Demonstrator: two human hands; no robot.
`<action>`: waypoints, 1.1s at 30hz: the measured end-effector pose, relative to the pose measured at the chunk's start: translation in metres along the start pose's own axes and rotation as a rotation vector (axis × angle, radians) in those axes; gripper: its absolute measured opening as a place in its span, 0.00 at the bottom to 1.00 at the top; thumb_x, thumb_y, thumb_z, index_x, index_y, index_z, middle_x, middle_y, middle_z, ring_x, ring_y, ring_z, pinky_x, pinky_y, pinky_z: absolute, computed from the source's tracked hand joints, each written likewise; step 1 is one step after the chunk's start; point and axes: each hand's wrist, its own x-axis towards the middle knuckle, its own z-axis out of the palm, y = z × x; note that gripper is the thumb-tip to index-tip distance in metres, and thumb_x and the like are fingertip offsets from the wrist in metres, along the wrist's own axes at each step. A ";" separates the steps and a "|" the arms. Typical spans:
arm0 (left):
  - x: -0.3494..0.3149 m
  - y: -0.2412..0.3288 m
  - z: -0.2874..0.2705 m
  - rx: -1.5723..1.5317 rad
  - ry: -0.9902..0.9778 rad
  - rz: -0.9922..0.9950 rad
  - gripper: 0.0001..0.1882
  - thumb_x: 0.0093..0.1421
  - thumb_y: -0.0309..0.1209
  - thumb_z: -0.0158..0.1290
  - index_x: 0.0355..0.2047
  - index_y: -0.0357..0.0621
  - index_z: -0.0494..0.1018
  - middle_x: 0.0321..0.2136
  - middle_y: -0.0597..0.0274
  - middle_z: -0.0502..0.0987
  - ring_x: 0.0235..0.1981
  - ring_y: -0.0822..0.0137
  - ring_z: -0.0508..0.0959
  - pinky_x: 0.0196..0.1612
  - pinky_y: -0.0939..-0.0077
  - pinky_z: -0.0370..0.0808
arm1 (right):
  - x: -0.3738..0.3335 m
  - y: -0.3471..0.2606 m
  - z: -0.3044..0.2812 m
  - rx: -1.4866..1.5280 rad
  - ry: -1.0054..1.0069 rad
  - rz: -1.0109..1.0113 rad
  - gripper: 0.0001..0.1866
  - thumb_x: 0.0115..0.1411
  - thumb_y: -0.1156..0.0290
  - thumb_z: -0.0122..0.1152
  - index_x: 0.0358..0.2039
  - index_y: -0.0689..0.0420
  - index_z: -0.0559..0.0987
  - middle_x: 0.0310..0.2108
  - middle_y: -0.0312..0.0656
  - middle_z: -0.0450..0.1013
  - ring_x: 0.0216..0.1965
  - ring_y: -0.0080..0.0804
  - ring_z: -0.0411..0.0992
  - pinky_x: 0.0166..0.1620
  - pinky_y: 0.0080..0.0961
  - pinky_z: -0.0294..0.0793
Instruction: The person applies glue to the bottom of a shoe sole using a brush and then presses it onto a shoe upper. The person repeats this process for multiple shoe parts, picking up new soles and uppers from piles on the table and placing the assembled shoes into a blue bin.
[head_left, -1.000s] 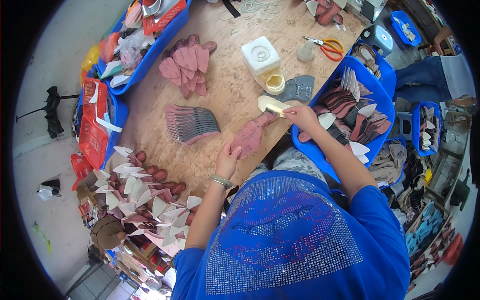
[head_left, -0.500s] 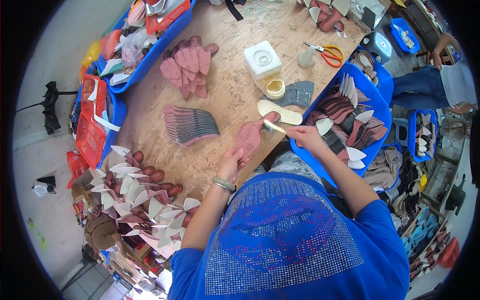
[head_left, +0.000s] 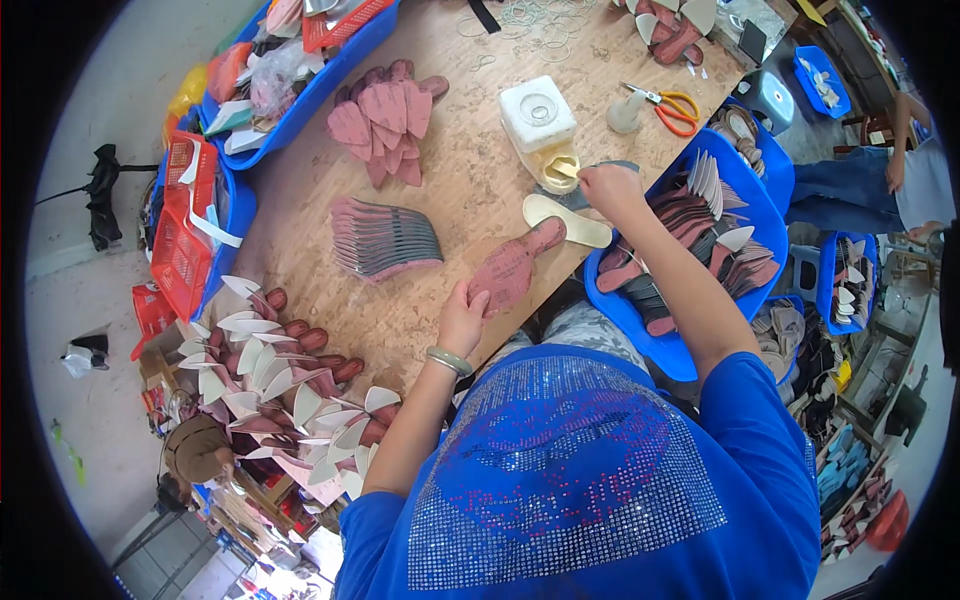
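My left hand (head_left: pixel 462 318) pinches the wide end of a reddish-pink shoe insole (head_left: pixel 503 273) near the table's front edge. My right hand (head_left: pixel 612 195) is closed on a small pale-handled brush (head_left: pixel 568 172). The brush's far end is down in a yellowed, crusted pot (head_left: pixel 556 160), so its tip is hidden. That pot adjoins a white block (head_left: pixel 538 112). A cream sole-shaped piece (head_left: pixel 575 225) lies just beyond the insole, partly over a dark grey piece that my right hand mostly covers.
On the table (head_left: pixel 470 120) are a fanned stack of insoles (head_left: pixel 385 238), a pink pile (head_left: pixel 385 125), and orange-handled scissors (head_left: pixel 672 110) beside a small pale bottle (head_left: pixel 626 113). A blue basin (head_left: pixel 665 340) of insoles stands at right. More white-tipped insoles (head_left: pixel 270 370) crowd the left front.
My right hand has moved away from the insole, up to the pot, bringing the brush into it. My left hand still holds the insole in nearly the same place.
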 end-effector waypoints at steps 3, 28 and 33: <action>0.001 0.000 0.000 0.019 0.000 0.013 0.09 0.61 0.27 0.49 0.41 0.36 0.69 0.26 0.63 0.74 0.24 0.74 0.72 0.29 0.80 0.71 | -0.002 0.002 -0.001 -0.037 0.016 -0.030 0.09 0.51 0.65 0.53 0.20 0.52 0.80 0.19 0.44 0.75 0.23 0.40 0.76 0.27 0.38 0.75; 0.001 -0.005 -0.004 0.083 -0.023 -0.054 0.10 0.62 0.25 0.47 0.44 0.35 0.67 0.35 0.57 0.76 0.33 0.69 0.77 0.33 0.77 0.78 | -0.102 -0.052 -0.009 0.717 -0.184 0.242 0.11 0.52 0.62 0.64 0.36 0.48 0.83 0.30 0.43 0.78 0.27 0.37 0.76 0.33 0.28 0.75; 0.004 -0.020 -0.003 0.120 0.002 -0.020 0.11 0.61 0.27 0.49 0.43 0.36 0.69 0.33 0.55 0.77 0.34 0.67 0.78 0.32 0.74 0.75 | -0.098 -0.042 -0.004 0.831 -0.178 0.249 0.12 0.52 0.60 0.63 0.36 0.48 0.83 0.27 0.44 0.78 0.27 0.38 0.76 0.32 0.28 0.75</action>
